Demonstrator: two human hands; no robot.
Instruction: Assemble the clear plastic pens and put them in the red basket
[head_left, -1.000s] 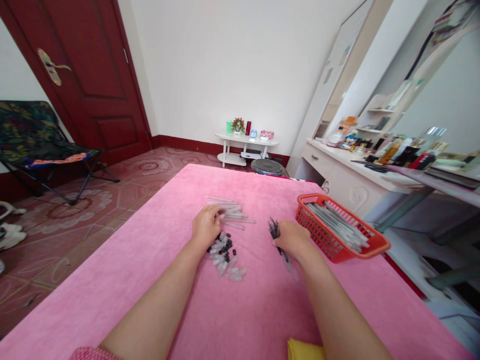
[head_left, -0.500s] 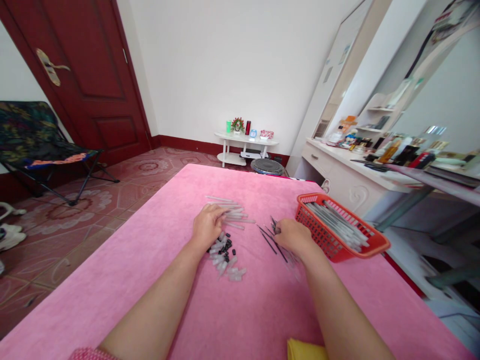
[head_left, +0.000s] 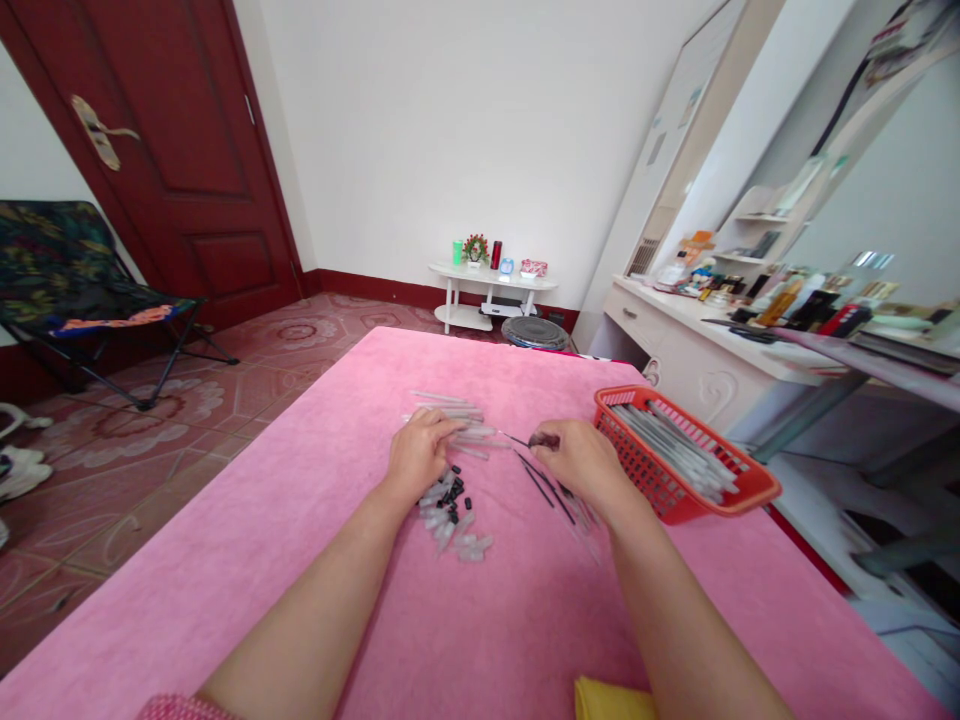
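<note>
My left hand (head_left: 418, 450) is closed on a clear pen barrel (head_left: 480, 432), with more translucent barrels (head_left: 446, 398) lying around its fingers. My right hand (head_left: 576, 455) pinches a thin dark pen refill (head_left: 516, 439). The refill's tip points left and lies close to the barrel's right end; whether it is inside I cannot tell. Under and beside my right hand several dark refills (head_left: 541, 486) lie on the pink cloth. Just below my left hand is a pile of small black plugs (head_left: 454, 492) and clear pen caps (head_left: 471, 547).
An orange-red plastic basket (head_left: 622, 465) full of grey-white pens (head_left: 679, 450) stands right of my right hand. A folded yellow cloth (head_left: 611, 700) lies at the near edge of the pink-covered table (head_left: 465, 640). A dressing table (head_left: 705, 350) stands to the right.
My right hand has lifted off the loose refills and moved slightly left and up with one refill pointing left. My left hand has shifted a little around the barrels.
</note>
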